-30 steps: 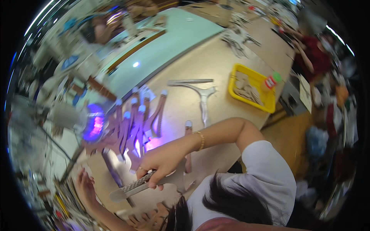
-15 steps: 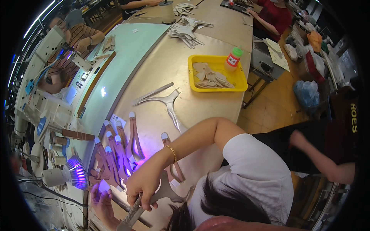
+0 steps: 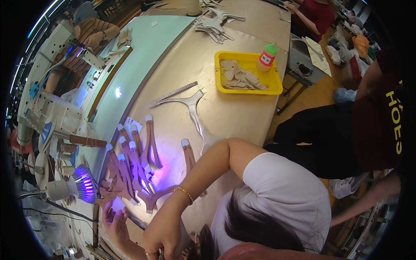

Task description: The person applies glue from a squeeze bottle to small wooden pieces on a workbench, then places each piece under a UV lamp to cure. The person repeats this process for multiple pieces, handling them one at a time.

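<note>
Head view's lower edge crops the right hand point(image 3: 164, 236).

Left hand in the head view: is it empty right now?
No, the left hand holds a small pale piece near the lit lamp.

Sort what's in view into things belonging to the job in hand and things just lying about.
Apparently in use:
- small pale piece in the left hand
- brown straps
- lamp lighting them
- silvery Y-shaped piece

Apparently lying about:
- orange bag
- blue bag
- white bag
</note>
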`<state>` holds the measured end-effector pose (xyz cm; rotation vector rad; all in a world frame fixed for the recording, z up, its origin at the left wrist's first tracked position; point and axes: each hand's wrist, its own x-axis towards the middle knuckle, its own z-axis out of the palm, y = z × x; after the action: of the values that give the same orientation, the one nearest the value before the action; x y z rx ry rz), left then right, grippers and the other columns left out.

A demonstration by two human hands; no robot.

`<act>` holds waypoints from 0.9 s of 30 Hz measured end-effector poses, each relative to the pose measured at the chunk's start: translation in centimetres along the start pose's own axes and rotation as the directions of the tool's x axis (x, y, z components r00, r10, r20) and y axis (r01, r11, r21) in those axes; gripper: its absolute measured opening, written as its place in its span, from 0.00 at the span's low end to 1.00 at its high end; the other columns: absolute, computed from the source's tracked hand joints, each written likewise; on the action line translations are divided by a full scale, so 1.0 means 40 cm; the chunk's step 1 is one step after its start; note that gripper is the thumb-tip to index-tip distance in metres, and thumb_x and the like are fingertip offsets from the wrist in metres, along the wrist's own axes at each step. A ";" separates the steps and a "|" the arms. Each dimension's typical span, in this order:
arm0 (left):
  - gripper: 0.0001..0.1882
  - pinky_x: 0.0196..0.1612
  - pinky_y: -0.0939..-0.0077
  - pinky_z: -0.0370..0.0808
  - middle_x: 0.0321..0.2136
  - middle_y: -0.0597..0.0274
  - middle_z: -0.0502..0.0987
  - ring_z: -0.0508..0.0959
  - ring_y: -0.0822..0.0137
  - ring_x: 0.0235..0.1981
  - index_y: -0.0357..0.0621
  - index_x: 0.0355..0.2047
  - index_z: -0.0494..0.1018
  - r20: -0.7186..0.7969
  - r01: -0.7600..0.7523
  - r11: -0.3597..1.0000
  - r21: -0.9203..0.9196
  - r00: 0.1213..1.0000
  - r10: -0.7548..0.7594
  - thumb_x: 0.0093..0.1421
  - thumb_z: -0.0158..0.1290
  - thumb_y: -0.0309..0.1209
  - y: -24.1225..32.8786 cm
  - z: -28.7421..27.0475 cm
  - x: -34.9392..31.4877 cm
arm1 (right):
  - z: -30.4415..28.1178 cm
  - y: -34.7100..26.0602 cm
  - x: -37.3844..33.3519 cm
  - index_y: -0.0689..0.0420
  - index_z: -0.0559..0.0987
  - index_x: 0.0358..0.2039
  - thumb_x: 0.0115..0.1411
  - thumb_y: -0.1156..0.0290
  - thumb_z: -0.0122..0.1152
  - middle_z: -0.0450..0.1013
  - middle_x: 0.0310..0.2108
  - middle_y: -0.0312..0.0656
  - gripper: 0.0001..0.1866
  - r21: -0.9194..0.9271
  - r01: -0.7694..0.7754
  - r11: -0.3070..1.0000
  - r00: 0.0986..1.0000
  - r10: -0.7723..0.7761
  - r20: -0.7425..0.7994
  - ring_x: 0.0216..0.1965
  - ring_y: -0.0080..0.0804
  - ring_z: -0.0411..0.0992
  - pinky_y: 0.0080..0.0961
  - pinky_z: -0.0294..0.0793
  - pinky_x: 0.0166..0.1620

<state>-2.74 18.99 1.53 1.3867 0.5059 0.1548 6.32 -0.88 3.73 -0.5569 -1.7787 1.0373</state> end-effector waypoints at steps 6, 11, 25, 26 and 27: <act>0.21 0.35 0.82 0.77 0.35 0.58 0.73 0.77 0.68 0.34 0.35 0.51 0.64 0.075 0.001 1.000 -0.029 0.997 0.001 0.56 0.50 0.17 -0.018 -0.015 0.009 | -0.038 0.086 -0.070 0.67 0.73 0.37 0.57 0.71 0.58 0.77 0.30 0.42 0.12 0.405 -0.223 0.887 0.935 0.313 -0.170 0.31 0.25 0.78 0.19 0.76 0.33; 0.22 0.33 0.83 0.77 0.33 0.59 0.73 0.77 0.68 0.32 0.37 0.51 0.64 -0.008 0.026 0.999 0.019 1.000 -0.026 0.55 0.50 0.16 -0.044 -0.020 0.041 | -0.068 0.123 -0.131 0.67 0.71 0.39 0.59 0.72 0.56 0.77 0.32 0.45 0.12 0.487 -0.218 0.846 0.889 0.378 -0.259 0.32 0.29 0.78 0.20 0.78 0.34; 0.21 0.30 0.85 0.77 0.29 0.59 0.75 0.79 0.70 0.28 0.37 0.49 0.67 -0.116 0.024 0.995 0.094 0.993 -0.013 0.53 0.51 0.16 -0.032 0.025 0.037 | -0.085 0.073 -0.175 0.67 0.72 0.41 0.60 0.70 0.55 0.77 0.35 0.45 0.13 0.516 -0.304 0.801 0.829 0.489 -0.271 0.33 0.30 0.78 0.20 0.78 0.37; 0.21 0.30 0.84 0.77 0.29 0.59 0.75 0.79 0.69 0.28 0.37 0.49 0.67 -0.092 0.007 0.996 0.092 0.996 0.002 0.53 0.51 0.16 -0.031 0.023 0.037 | -0.088 0.069 -0.177 0.67 0.72 0.41 0.60 0.71 0.55 0.76 0.34 0.46 0.13 0.519 -0.306 0.798 0.826 0.494 -0.272 0.33 0.30 0.78 0.21 0.79 0.37; 0.21 0.31 0.83 0.77 0.29 0.59 0.75 0.79 0.69 0.29 0.36 0.48 0.67 -0.082 0.008 0.997 0.083 0.997 -0.001 0.53 0.51 0.16 -0.031 0.022 0.038 | -0.092 0.066 -0.180 0.67 0.72 0.42 0.60 0.72 0.55 0.76 0.34 0.46 0.13 0.523 -0.309 0.794 0.823 0.499 -0.272 0.33 0.31 0.78 0.22 0.79 0.37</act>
<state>-1.23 18.55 0.04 1.4651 0.5895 0.1896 12.52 -3.39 -1.55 -0.8111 -1.0101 1.4755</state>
